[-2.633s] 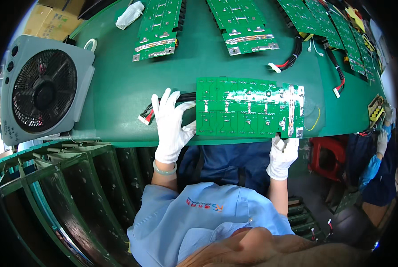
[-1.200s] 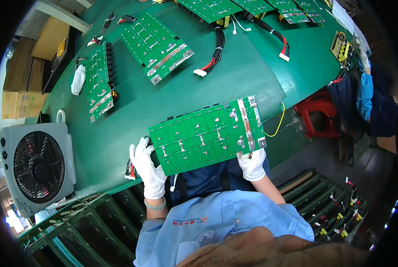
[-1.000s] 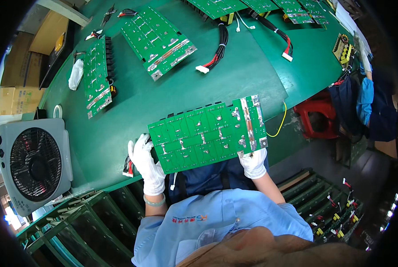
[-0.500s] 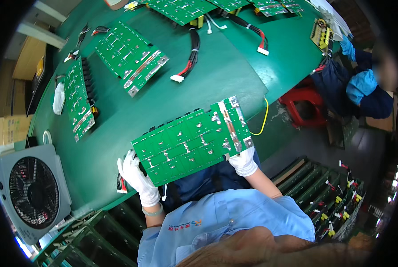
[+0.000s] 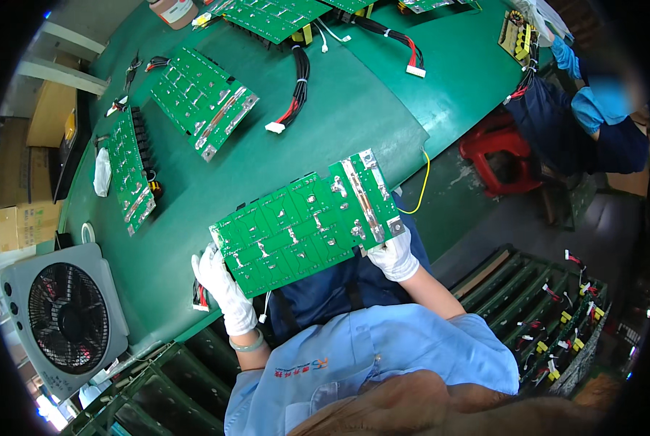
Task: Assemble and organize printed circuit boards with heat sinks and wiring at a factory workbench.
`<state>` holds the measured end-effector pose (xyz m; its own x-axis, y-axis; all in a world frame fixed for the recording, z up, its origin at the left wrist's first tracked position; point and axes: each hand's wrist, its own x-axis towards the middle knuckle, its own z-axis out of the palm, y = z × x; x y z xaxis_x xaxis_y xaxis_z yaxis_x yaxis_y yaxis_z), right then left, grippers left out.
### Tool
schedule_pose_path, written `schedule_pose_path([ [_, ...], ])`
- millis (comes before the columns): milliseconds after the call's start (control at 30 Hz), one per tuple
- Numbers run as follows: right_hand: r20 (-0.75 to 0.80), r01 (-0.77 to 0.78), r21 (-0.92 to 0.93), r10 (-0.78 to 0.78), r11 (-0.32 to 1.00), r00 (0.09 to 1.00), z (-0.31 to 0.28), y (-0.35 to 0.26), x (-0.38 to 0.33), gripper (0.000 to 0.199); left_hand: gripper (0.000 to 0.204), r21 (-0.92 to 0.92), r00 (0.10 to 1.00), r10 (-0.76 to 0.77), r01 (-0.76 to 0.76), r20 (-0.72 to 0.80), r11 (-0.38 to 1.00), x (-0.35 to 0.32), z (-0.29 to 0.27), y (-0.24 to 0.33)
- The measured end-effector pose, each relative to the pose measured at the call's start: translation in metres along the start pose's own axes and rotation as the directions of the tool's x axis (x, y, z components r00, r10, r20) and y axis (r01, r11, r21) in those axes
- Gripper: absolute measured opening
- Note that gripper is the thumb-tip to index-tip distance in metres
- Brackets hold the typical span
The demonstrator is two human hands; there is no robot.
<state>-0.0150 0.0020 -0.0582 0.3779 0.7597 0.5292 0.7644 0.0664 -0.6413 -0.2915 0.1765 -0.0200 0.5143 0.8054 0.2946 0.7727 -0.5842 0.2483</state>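
- One green circuit board (image 5: 296, 229) is held; at least five more boards are counted on the green counter (image 5: 365, 120): two seen whole, a left board (image 5: 127, 171) and a middle board (image 5: 201, 102), and at least three cut off by the upper edge of the view.
- Two long black-and-red cable bundles with white connectors are noted below the upper boards, a near bundle (image 5: 296, 91) and a far bundle (image 5: 397, 42). One fan (image 5: 69, 320) and one red stool (image 5: 488, 156) are recorded.
- Held board: rectangular, solder face turned up toward the camera; rows of bright solder joints and thin traces are seen. A broad silver strip with a copper-coloured middle crosses one end, and square metal pads are set at that end's corners. Black parts are glimpsed along the far edge.
- Long axis: slanted from lower left to upper right; the stripped end is pointed up and to the right.
- Position: held above the person's lap, at the counter's near edge.
- Left hand (image 5: 222, 282), white-gloved: grip closed around the board's left end, fingers partly hidden.
- Right hand (image 5: 395, 256), white-gloved: grip closed on the lower corner of the stripped end; fingers beneath cannot be made out.
- A red-and-black lead (image 5: 201, 296) is seen beside the left hand.
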Motion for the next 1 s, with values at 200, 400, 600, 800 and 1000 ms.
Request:
schedule_pose_path([
  [200, -0.037, -0.092, 0.063, 0.095, 0.994, 0.995, 0.003, 0.000, 0.000, 0.040, 0.055, -0.026, 0.995, 0.060, -0.058, 0.083, 0.998, 0.009, -0.009, 0.002],
  [400, 0.080, -0.273, 0.218, 0.262, 0.937, 0.962, 0.003, -0.003, -0.003, 0.055, 0.044, -0.023, 0.997, 0.074, -0.075, -0.032, 0.997, -0.001, 0.001, -0.012],
  [600, 0.004, -0.220, 0.322, 0.231, 0.921, 0.973, 0.017, 0.003, -0.006, 0.034, 0.060, 0.063, 0.982, 0.161, -0.155, -0.097, 0.986, -0.005, 0.017, -0.033],
  [800, -0.116, 0.026, 0.218, 0.000, 0.976, 0.993, 0.025, 0.015, -0.006, 0.041, 0.054, -0.057, 0.972, -0.038, 0.053, 0.232, 0.997, 0.011, 0.000, -0.008],
  [1000, -0.046, -0.013, 0.254, 0.026, 0.967, 0.999, 0.010, 0.007, 0.007, 0.041, 0.044, 0.002, 0.994, 0.075, -0.075, 0.082, 0.997, 0.007, 0.007, -0.011],
])
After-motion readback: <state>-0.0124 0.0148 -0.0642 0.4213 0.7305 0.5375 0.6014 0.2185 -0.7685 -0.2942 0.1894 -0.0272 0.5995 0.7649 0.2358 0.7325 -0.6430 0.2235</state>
